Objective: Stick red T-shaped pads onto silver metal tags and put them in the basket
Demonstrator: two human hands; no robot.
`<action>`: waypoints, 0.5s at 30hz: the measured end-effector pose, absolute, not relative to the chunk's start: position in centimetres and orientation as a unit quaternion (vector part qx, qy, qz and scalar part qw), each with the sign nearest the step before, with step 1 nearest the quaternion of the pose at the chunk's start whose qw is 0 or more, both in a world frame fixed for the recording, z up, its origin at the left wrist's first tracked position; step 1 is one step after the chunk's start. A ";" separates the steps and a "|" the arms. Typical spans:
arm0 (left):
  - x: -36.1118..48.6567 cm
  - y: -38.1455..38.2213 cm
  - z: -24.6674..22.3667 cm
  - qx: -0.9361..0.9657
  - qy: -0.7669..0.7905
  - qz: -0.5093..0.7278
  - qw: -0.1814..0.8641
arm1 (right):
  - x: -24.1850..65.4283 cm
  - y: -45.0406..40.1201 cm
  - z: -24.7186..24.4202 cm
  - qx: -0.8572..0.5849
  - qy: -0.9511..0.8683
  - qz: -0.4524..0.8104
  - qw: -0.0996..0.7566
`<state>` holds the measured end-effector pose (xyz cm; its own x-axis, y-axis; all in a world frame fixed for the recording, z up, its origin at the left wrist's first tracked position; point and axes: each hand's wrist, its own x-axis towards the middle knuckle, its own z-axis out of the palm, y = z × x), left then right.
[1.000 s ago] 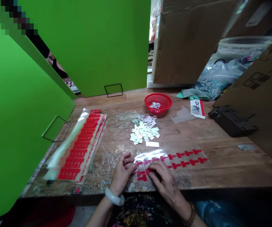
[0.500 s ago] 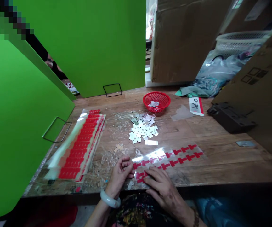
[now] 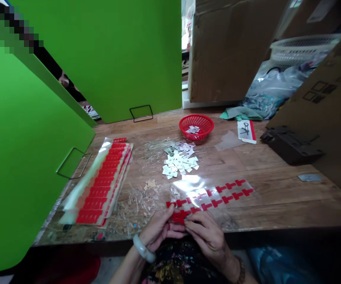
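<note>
A clear plastic sheet with two rows of red T-shaped stickers lies at the table's front. Its near left end is between my hands. My left hand is turned palm up, its thumb over a red sticker at that end and its fingers underneath. The fingers of my right hand are pinched together at the same red piece, covering part of it. Just beyond the sheet is a loose pile of small white and silver cards. Glare hides some of the stickers.
Left of the hands lies a stack of red label sheets. A red basket holding a few small cards stands behind the pile. Green panels and a cardboard box wall the table. A dark metal block sits right.
My left hand has turned palm up and come under the sheet's near end. The fingers of my right hand have closed at the red sticker there, and that end is lifted slightly.
</note>
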<state>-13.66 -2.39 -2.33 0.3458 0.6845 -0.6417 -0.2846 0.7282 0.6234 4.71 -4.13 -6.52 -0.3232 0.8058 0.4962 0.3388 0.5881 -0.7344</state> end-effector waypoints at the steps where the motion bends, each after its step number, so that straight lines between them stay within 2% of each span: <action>1: -13.3 -2.3 -2.4 0.197 0.473 0.322 0.796 | 4.8 -4.2 -6.3 -0.378 -0.772 0.260 0.440; 6: -12.3 -1.9 -2.7 0.167 0.484 0.388 0.766 | 4.6 -4.4 -5.1 -0.438 -0.747 0.276 0.417; 15: -11.2 -2.0 -2.8 0.156 0.503 0.410 0.745 | 3.0 -3.9 -5.9 -0.509 -0.710 0.246 0.420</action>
<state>-11.24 -1.95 -2.82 0.1585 0.7675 -0.6211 -0.4530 0.6155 0.6449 3.04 -3.88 -5.88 -0.1288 0.9292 0.3464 0.5152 0.3612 -0.7773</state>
